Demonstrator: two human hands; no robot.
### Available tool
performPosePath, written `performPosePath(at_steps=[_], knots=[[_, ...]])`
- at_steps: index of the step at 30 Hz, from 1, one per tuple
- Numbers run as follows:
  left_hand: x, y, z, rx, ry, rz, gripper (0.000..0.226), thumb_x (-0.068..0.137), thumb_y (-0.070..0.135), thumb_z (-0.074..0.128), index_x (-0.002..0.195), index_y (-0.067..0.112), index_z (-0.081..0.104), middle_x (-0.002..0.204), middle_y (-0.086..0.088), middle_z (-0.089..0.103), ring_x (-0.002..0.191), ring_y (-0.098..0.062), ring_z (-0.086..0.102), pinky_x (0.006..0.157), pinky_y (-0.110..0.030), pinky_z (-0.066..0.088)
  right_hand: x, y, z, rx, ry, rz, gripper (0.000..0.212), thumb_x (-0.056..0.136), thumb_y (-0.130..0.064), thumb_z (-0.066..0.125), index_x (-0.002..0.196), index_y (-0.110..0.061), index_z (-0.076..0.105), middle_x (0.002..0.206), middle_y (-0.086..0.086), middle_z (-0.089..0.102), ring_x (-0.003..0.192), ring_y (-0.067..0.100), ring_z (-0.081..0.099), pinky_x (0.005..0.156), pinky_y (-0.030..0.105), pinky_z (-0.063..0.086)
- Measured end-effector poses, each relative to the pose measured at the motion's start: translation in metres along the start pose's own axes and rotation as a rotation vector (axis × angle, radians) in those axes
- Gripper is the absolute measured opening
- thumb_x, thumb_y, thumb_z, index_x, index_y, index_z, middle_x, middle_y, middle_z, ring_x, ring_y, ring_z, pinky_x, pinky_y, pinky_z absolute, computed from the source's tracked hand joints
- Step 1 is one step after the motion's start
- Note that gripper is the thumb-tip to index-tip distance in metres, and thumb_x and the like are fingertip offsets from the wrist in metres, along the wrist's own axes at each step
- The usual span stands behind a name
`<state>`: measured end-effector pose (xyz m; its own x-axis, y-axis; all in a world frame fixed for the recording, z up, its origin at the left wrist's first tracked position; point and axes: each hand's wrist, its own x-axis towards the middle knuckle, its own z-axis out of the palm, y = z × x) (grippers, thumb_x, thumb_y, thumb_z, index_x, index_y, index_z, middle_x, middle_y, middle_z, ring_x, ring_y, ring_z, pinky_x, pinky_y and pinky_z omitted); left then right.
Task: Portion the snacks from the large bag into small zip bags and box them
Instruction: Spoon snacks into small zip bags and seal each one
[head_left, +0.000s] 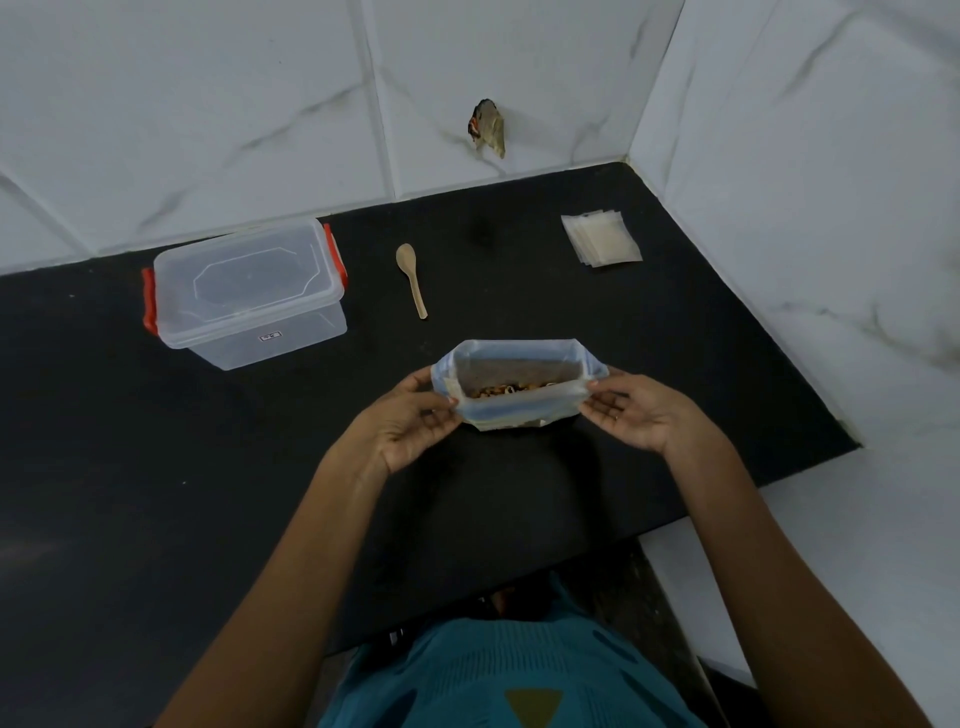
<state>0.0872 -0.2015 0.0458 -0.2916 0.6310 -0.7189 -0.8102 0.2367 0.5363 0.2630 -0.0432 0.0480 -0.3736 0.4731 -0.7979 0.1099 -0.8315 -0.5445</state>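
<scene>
The large bag (519, 387) stands open on the table (571, 306) between both hands; left hand (415, 421) and right hand (631, 413) pinch its rim corners.

Black matte table (156, 467). Back left: clear plastic box (244, 291), lid on, red clips at both ends, small label on its front wall. Right of the box and apart from it: wooden spoon (412, 280) lying flat, bowl toward the back edge. Back right: stack of small zip bags (602, 239), slightly fanned. Centre, nearer the front: large bag (519, 413), upright, mouth open, snacks (511, 388) visible inside. Can't tell if its base fully rests on the table.
</scene>
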Motion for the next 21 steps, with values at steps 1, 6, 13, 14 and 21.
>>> performPosePath(at_steps=[1,6,13,14,21], knots=[[0.0,0.0,0.001,0.013,0.009,0.001,0.042,0.085,-0.014,0.044,0.115,0.015,0.054,0.11,-0.012,0.057,0.104,-0.025,0.057,0.09,-0.039,0.046,0.001,0.0,0.0,-0.042,0.025,-0.004,0.016,0.085,-0.002,0.058,0.097,-0.012,0.058,0.095,0.009,0.057,0.095,0.02,0.055,0.092,0.035,0.045],[-0.001,-0.002,0.006,0.103,0.05,0.004,0.036,0.082,-0.012,0.048,0.1,0.019,0.055,0.11,-0.009,0.057,0.11,-0.024,0.056,0.089,-0.039,0.046,0.007,0.004,0.006,-0.219,0.126,-0.099,0.014,0.081,-0.016,0.067,0.089,-0.017,0.056,0.097,0.006,0.056,0.092,0.015,0.053,0.082,0.028,0.047],[0.004,-0.006,0.007,0.355,0.162,0.06,0.027,0.09,0.015,0.056,0.115,0.015,0.048,0.108,-0.011,0.059,0.088,-0.019,0.061,0.068,-0.029,0.053,0.014,0.008,0.01,-0.217,0.088,-0.163,0.028,0.082,0.008,0.054,0.1,-0.013,0.054,0.113,0.012,0.056,0.104,0.022,0.057,0.082,0.032,0.05],[0.005,-0.007,0.006,0.394,0.174,0.067,0.03,0.09,0.016,0.056,0.119,0.012,0.047,0.106,-0.011,0.06,0.085,-0.017,0.062,0.066,-0.027,0.054,0.013,0.008,0.009,-0.216,0.073,-0.165,0.03,0.081,0.009,0.053,0.104,-0.012,0.054,0.113,0.013,0.056,0.105,0.023,0.057,0.084,0.033,0.05],[0.004,-0.012,-0.002,0.25,0.118,0.05,0.017,0.09,0.009,0.055,0.105,0.002,0.057,0.094,-0.012,0.065,0.082,-0.018,0.064,0.066,-0.027,0.058,0.008,0.013,-0.004,-0.143,0.07,-0.095,0.02,0.081,0.006,0.061,0.099,-0.001,0.059,0.1,0.014,0.063,0.095,0.02,0.063,0.081,0.034,0.052]])
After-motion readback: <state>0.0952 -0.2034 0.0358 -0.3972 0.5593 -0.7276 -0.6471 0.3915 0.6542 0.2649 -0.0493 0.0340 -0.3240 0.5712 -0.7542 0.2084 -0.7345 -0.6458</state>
